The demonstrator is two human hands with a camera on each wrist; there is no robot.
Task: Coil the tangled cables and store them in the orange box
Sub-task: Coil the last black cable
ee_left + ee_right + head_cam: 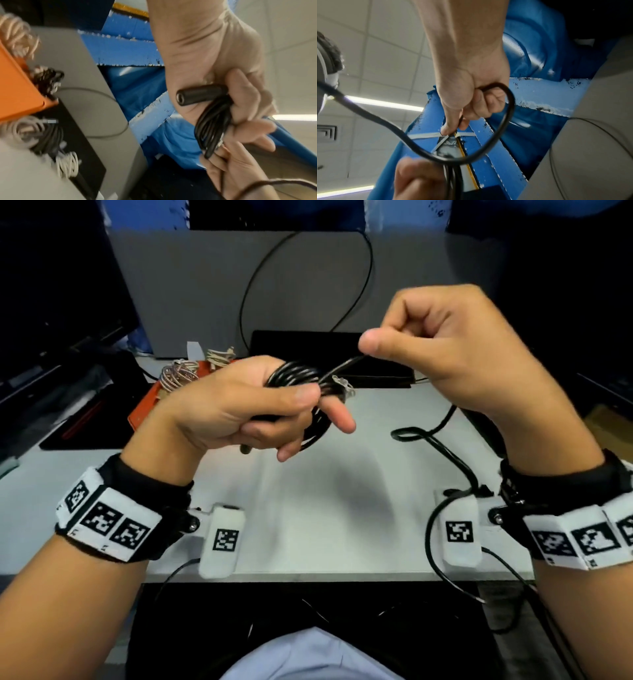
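Orange box (144, 409): on the desk beyond and to the left of the left hand, holding a braided coil (178, 374) and a pale coil (219, 356); the left wrist view shows further bundles just beside its corner.
Left hand (239, 409): fingers and thumb curled round the black cable coil (294, 374), raised above the desk; index finger sticks out past the loops.
Barrel plug (200, 96): black, juts out of the left fist by the palm.
Wire tie (342, 386): a small pale twist, apparently at the coil's right side, near the left thumb tip.
Free cable end (346, 364): runs from the coil up to the right hand.
Right hand (448, 347): closed, thumb and forefinger pinching the black strand, just right of and above the coil.
Risk, loops: if the left grip slackens while the right pulls, the turns could spring apart and tangle.
Risk, tail: pulled too hard, the strand may slip from the pinch or drag a loop out.
Risk, wrist lead (431, 440): a separate black lead lies under the right wrist and could snag the coil when it is carried left to the box.
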